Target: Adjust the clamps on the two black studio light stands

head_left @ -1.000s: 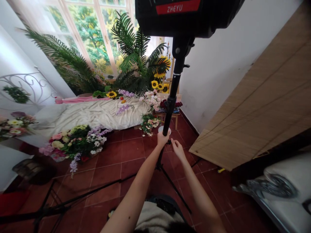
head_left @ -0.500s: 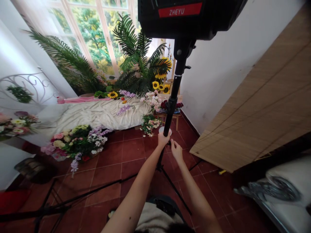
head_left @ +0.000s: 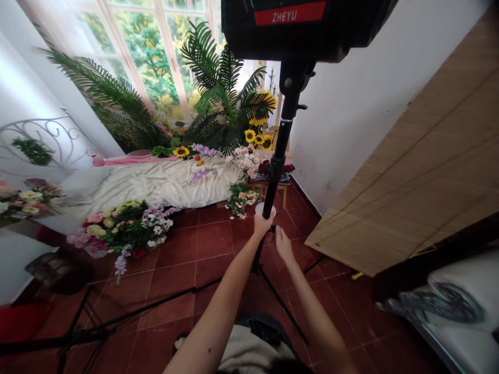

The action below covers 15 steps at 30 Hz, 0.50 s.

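Note:
A black studio light [head_left: 286, 31] with a red label reading ZHEYU is mounted on top of a black light stand [head_left: 277, 150]. My left hand [head_left: 264, 224] is wrapped round the lower part of its pole. Just right of the pole, a small dark locking knob [head_left: 273, 228] sticks out. The bent fingers of my right hand [head_left: 283, 245] are closed at that knob; their exact contact is too small to make out. A white round thing [head_left: 260, 208] shows behind the pole, above my left hand. The stand's legs spread over the red tiled floor [head_left: 214, 236].
A second black stand [head_left: 148, 306] stretches across the lower left. A bamboo blind [head_left: 390, 150] slants along the right, beside a silver carved furniture frame [head_left: 440, 306]. A cream-draped bed [head_left: 152, 182] with flower bunches [head_left: 128, 226] lies ahead, and palm leaves [head_left: 218, 83] rise by the window.
My right hand's fingers have shifted slightly at the knob, so more of it shows. My left hand, the pole and the light stay almost where they were.

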Each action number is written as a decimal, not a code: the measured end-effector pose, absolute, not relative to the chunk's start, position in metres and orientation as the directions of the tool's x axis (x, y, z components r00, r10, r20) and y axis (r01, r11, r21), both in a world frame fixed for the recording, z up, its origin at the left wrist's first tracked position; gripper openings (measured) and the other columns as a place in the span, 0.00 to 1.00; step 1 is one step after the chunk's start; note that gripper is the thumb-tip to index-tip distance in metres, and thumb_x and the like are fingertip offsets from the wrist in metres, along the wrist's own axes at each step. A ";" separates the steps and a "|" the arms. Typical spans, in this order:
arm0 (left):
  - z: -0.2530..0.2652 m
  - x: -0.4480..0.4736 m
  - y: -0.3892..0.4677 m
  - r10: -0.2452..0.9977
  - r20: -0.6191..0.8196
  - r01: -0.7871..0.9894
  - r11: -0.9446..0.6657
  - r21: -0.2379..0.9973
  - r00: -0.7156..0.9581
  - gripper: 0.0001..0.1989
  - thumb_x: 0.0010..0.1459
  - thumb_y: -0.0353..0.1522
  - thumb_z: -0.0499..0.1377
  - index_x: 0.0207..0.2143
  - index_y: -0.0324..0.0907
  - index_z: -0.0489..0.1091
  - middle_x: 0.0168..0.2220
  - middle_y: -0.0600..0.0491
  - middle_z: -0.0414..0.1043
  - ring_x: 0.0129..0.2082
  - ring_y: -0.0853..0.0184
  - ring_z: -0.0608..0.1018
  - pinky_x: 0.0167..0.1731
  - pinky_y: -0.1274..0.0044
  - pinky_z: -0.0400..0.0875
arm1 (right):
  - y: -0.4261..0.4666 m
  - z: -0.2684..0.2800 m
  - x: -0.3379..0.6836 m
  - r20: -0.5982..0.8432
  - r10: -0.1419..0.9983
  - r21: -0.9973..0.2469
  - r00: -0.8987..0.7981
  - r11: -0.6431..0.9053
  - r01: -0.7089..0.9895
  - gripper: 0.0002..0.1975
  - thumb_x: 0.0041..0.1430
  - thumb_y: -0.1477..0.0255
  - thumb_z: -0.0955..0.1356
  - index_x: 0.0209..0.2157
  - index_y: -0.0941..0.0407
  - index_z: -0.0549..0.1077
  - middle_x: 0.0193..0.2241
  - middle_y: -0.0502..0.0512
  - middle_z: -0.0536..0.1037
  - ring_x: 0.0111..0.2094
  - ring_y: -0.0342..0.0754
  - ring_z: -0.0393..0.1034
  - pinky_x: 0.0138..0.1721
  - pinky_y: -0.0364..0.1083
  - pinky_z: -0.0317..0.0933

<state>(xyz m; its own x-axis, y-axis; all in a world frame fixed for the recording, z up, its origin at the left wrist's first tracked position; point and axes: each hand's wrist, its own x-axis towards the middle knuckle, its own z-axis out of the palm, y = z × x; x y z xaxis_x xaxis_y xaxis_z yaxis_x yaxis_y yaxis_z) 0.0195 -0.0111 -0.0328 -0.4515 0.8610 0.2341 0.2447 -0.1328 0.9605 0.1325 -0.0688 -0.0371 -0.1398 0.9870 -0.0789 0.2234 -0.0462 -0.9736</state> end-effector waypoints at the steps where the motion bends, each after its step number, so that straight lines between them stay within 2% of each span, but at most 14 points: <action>1: -0.033 0.019 -0.011 0.858 0.240 0.252 -0.135 0.958 -0.454 0.19 0.47 0.46 0.60 0.17 0.39 0.67 0.16 0.53 0.64 0.21 0.69 0.70 0.21 0.79 0.62 | -0.070 -0.034 0.135 0.028 0.994 -0.923 -0.110 0.068 0.379 0.25 0.59 0.49 0.55 0.32 0.55 0.69 0.26 0.55 0.74 0.28 0.49 0.68 0.28 0.44 0.56; 3: -0.034 0.019 -0.010 0.852 0.252 0.273 -0.135 0.953 -0.459 0.19 0.47 0.46 0.60 0.18 0.39 0.67 0.17 0.52 0.66 0.22 0.69 0.70 0.22 0.79 0.63 | -0.070 -0.028 0.140 0.183 0.973 -0.794 -0.141 0.231 0.562 0.23 0.60 0.51 0.55 0.35 0.54 0.69 0.32 0.57 0.76 0.34 0.51 0.70 0.31 0.44 0.56; 5: -0.035 0.019 -0.009 0.852 0.255 0.276 -0.137 0.951 -0.457 0.18 0.47 0.45 0.60 0.19 0.39 0.68 0.18 0.52 0.67 0.22 0.68 0.71 0.23 0.79 0.63 | -0.068 -0.024 0.142 0.261 0.949 -0.721 -0.178 0.314 0.617 0.23 0.62 0.53 0.54 0.35 0.55 0.70 0.34 0.58 0.76 0.35 0.50 0.70 0.32 0.44 0.55; 8: -0.037 0.020 -0.008 0.851 0.259 0.291 -0.132 0.948 -0.457 0.19 0.47 0.46 0.60 0.19 0.39 0.67 0.18 0.52 0.66 0.21 0.70 0.70 0.22 0.79 0.63 | -0.061 -0.024 0.139 0.272 0.944 -0.774 -0.187 0.330 0.540 0.24 0.62 0.54 0.55 0.28 0.55 0.71 0.27 0.57 0.75 0.29 0.49 0.69 0.30 0.43 0.54; 10: -0.037 0.020 -0.009 0.854 0.256 0.308 -0.120 0.944 -0.453 0.19 0.48 0.46 0.59 0.18 0.39 0.66 0.17 0.53 0.65 0.20 0.71 0.68 0.21 0.80 0.61 | -0.056 -0.028 0.135 0.154 0.975 -0.904 -0.159 0.204 0.375 0.25 0.60 0.54 0.56 0.21 0.56 0.68 0.19 0.55 0.71 0.23 0.46 0.65 0.26 0.43 0.54; 12: -0.036 0.020 -0.010 0.858 0.252 0.326 -0.106 0.939 -0.447 0.20 0.49 0.46 0.58 0.16 0.39 0.65 0.16 0.53 0.64 0.18 0.72 0.67 0.20 0.80 0.60 | -0.054 -0.031 0.130 -0.080 0.980 -0.994 -0.182 -0.064 0.093 0.24 0.60 0.55 0.57 0.17 0.55 0.64 0.13 0.50 0.65 0.16 0.42 0.58 0.21 0.42 0.51; 13: -0.035 0.020 -0.010 0.861 0.250 0.332 -0.101 0.938 -0.444 0.20 0.49 0.46 0.58 0.16 0.39 0.64 0.16 0.53 0.63 0.18 0.72 0.67 0.20 0.80 0.60 | -0.054 -0.032 0.129 -0.198 0.949 -0.973 -0.245 -0.221 -0.070 0.23 0.60 0.57 0.58 0.17 0.55 0.62 0.11 0.48 0.62 0.14 0.40 0.54 0.18 0.41 0.49; 15: -0.033 0.020 -0.011 0.862 0.245 0.335 -0.094 0.938 -0.443 0.20 0.48 0.46 0.59 0.16 0.39 0.65 0.16 0.53 0.64 0.19 0.71 0.68 0.20 0.80 0.60 | -0.055 -0.032 0.128 -0.319 0.847 -0.804 -0.426 -0.480 -0.352 0.18 0.60 0.63 0.59 0.19 0.54 0.61 0.11 0.45 0.59 0.12 0.39 0.49 0.14 0.39 0.47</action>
